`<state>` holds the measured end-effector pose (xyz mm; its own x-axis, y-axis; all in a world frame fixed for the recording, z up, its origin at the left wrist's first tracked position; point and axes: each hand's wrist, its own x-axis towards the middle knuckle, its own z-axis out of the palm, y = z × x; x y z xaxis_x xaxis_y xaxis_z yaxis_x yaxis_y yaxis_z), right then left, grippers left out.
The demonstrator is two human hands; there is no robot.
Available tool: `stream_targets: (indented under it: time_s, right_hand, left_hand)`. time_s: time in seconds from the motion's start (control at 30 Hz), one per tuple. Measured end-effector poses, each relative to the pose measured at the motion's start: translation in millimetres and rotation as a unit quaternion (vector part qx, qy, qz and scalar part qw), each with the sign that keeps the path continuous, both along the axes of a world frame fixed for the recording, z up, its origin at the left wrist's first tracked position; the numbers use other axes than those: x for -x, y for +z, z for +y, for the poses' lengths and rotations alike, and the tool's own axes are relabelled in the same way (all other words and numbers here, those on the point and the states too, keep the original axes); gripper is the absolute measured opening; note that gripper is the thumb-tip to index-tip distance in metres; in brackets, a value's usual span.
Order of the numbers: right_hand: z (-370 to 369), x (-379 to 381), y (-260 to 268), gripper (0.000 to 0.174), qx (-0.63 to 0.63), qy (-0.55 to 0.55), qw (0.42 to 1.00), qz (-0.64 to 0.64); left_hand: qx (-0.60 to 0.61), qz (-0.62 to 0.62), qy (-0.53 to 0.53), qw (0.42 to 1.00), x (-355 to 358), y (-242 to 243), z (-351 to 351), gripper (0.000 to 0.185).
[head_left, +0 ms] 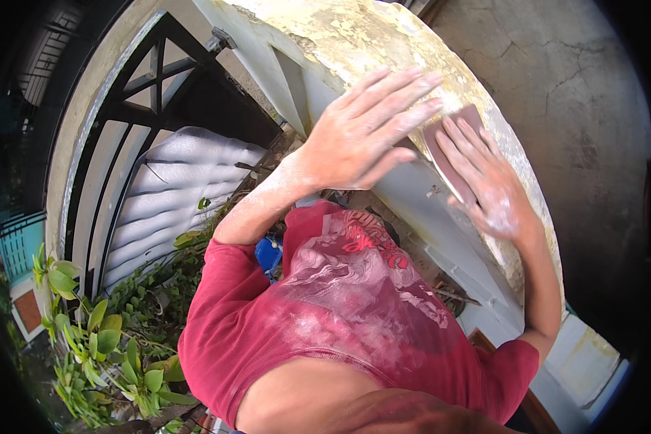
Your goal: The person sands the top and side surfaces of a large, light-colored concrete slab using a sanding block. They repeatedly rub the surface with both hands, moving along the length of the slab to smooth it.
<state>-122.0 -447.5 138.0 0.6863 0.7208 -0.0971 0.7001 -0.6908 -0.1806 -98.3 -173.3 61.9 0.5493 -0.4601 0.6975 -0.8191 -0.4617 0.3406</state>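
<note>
A low masonry wall (pixel 331 32) with worn, flaking yellowish-white paint on its top curves across in front of me. My right hand (pixel 483 179) lies fairly flat over a folded brown sheet, apparently sandpaper (pixel 467 120), against the wall top. The sheet's pale edge shows beside my fingers. My left hand (pixel 377 133) is stretched out over the wall's inner edge, fingers extended and a little apart, with nothing in it. Whether its fingertips touch the wall cannot be told. Pale dust coats both hands and the front of my red T-shirt (pixel 325 320).
A black metal gate (pixel 195 103) stands to the left, with a white quilted-looking sheet (pixel 179 179) against it. Leafy plants (pixel 108 336) grow at lower left. A blue object (pixel 268 253) is partly hidden by my shirt. Cracked concrete ground (pixel 542 70) lies beyond the wall.
</note>
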Motion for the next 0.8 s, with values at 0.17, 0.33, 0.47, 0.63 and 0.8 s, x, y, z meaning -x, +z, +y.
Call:
stream_targets:
  time_s: [0.17,0.33,0.47,0.63,0.8]
  right_hand:
    - [21.9,-40.0,-4.2,0.052,-0.108,-0.010,0.989,0.100]
    - [-7.3,-18.9,-1.9,0.056,-0.100,-0.004,0.995,-0.007]
    - [-45.4,-6.9,-9.4,0.044,-0.192,-0.065,0.979,0.003]
    - [-68.4,-20.8,-23.1,0.040,-0.235,-0.146,0.954,-0.119]
    - [-71.3,-22.8,-27.5,0.037,-0.221,-0.157,0.951,-0.151]
  left_hand:
    - [-0.040,0.057,-0.068,0.995,-14.7,35.1,-55.0,0.066]
    - [-0.193,0.054,-0.020,0.979,-38.3,18.4,-60.5,0.066]
    - [-0.224,0.027,0.019,0.974,-36.6,11.4,-65.8,0.064]
    - [-0.277,-0.018,0.079,0.957,-27.7,14.7,-71.9,0.063]
    - [-0.282,0.002,0.122,0.951,-10.6,22.7,-74.2,0.061]
